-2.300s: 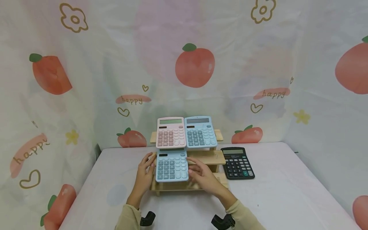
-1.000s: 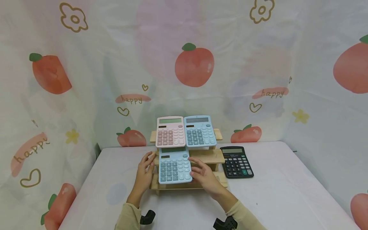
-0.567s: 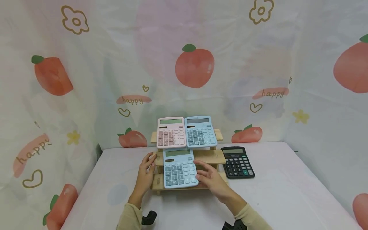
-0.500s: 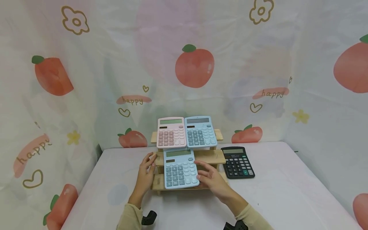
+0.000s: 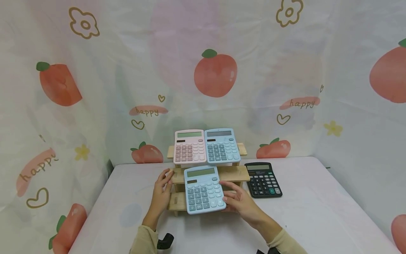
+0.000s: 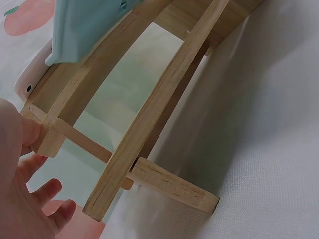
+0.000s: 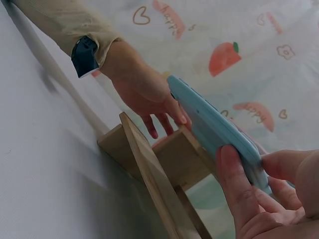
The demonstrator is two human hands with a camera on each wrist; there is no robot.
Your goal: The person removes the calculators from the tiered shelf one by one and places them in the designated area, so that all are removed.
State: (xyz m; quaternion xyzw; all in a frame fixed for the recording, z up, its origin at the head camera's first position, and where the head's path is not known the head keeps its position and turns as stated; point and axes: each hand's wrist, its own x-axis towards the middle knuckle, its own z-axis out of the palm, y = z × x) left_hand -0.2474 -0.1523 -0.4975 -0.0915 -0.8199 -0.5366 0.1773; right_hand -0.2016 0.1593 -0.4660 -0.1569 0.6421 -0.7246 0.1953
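A light blue calculator (image 5: 204,190) is held tilted in front of a tiered wooden shelf (image 5: 234,173). My right hand (image 5: 242,203) pinches its right edge; in the right wrist view, the fingers (image 7: 237,181) lie against its back and the thumb is on the other side. My left hand (image 5: 161,192) holds the left end of the shelf's middle board, as the left wrist view shows at the board end (image 6: 50,142). On the top tier, a pink calculator (image 5: 190,147) and another light blue calculator (image 5: 222,146) lean side by side.
A black calculator (image 5: 264,180) lies on the white-covered table (image 5: 304,208), right of the shelf. The shelf's bottom board (image 5: 177,201) shows at the left, partly hidden by the held calculator. Printed cloth walls (image 5: 247,116) stand behind and at both sides.
My right hand has drawn the light blue calculator off the middle tier, toward me and to the right, and it now tilts slightly. My left hand has stayed at the shelf's left end.
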